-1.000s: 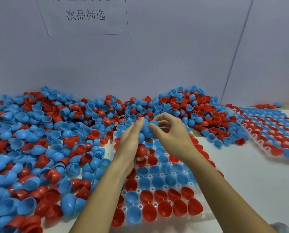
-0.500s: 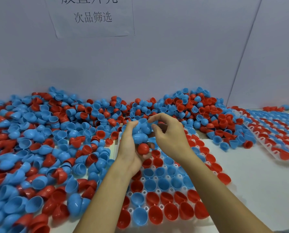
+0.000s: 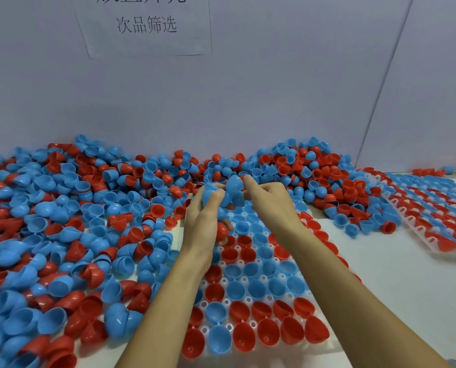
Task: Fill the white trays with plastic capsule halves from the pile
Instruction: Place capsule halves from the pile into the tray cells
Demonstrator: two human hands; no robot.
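A big pile of red and blue capsule halves [image 3: 70, 235] covers the table's left and back. A white tray [image 3: 248, 298] in front of me holds red and blue halves, open side up. Above its far end my left hand [image 3: 203, 219] grips a clump of blue halves [image 3: 211, 193] with a red half [image 3: 221, 231] in the palm. My right hand [image 3: 270, 205] pinches a blue half [image 3: 233, 187] at the top of that clump. Both hands meet over the tray.
A second white tray [image 3: 431, 211] filled with red and blue halves lies at the right. Loose halves [image 3: 359, 224] sit between the trays. A grey wall with a paper sign [image 3: 145, 25] stands behind. Bare white tabletop [image 3: 396, 288] lies at the right front.
Both hands have stayed together over the tray's far end. My right fingers have shifted from the clump's side to its top; the clump sits a little higher in my left hand.
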